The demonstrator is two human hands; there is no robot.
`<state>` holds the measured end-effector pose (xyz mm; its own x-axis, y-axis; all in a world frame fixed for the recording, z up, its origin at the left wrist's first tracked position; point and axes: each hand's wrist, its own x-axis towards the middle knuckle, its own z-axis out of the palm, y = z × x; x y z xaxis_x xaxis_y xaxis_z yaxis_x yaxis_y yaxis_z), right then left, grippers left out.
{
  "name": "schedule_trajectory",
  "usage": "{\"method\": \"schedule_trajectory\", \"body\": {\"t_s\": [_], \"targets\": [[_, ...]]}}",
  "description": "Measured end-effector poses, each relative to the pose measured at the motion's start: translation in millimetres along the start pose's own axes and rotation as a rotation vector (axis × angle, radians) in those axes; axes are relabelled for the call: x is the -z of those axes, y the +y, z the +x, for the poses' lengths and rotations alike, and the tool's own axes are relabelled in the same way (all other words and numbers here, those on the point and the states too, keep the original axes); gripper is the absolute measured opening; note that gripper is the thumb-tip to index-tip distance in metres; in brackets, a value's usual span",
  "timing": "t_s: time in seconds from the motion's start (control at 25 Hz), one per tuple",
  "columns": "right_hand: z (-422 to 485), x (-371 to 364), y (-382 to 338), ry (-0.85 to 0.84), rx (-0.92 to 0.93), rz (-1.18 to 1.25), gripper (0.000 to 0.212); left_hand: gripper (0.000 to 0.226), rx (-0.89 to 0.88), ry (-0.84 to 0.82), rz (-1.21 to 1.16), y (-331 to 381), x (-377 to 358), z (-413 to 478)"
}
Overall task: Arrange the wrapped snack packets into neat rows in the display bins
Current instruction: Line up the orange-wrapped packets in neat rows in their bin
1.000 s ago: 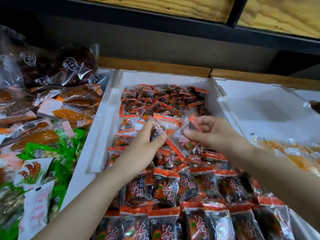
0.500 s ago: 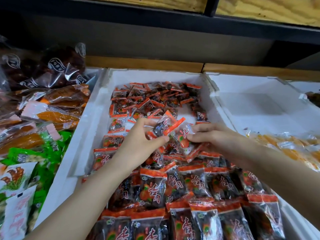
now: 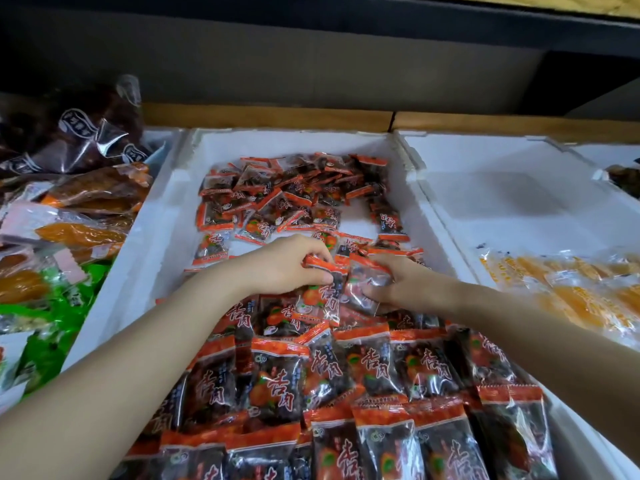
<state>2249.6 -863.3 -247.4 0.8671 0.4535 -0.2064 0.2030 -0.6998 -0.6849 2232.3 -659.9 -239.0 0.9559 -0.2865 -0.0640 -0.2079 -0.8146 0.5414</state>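
Observation:
A white foam bin [image 3: 166,216] holds many small orange-and-dark snack packets. The near ones stand in neat rows [image 3: 377,372]; a loose heap [image 3: 294,195] lies at the far end. My left hand [image 3: 284,265] pinches the orange top edge of one packet [image 3: 323,289] in the bin's middle. Just to its right, my right hand [image 3: 405,282] curls its fingers under another packet [image 3: 363,285], which covers part of the hand. Both held packets sit low, right behind the back row.
A second white foam bin [image 3: 519,188] on the right holds yellow-orange packets [image 3: 568,289] at its near side. To the left lie green packets [image 3: 69,299], orange dried-fruit bags [image 3: 83,233] and dark bags [image 3: 79,133]. A wooden ledge [image 3: 270,116] and dark wall close the back.
Both hands have come down from above the pile to the back of the arranged rows, carrying their packets. The camera has tilted and moved closer.

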Motion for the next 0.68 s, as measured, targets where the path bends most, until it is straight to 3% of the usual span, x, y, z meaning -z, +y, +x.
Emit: {"method": "schedule_trajectory", "body": {"t_s": [0.08,0.2,0.36,0.64,0.68], "targets": [[4,0,0,0.007,0.073,-0.200,0.016,0.014,0.017,-0.019,-0.046,-2,-4,4],[5,5,0,0.004,0.142,-0.282,0.021,0.009,0.018,0.008,-0.202,-1,-8,4],[6,7,3,-0.126,0.141,-0.294,0.014,0.010,-0.004,-0.156,0.036,-3,-10,-1],[10,9,-5,-0.230,0.175,-0.350,0.008,0.007,-0.005,-0.194,0.120,-5,3,-7],[11,11,-5,-0.245,0.178,-0.361,0.017,0.014,-0.002,-0.205,0.143,-2,2,-7]]}}
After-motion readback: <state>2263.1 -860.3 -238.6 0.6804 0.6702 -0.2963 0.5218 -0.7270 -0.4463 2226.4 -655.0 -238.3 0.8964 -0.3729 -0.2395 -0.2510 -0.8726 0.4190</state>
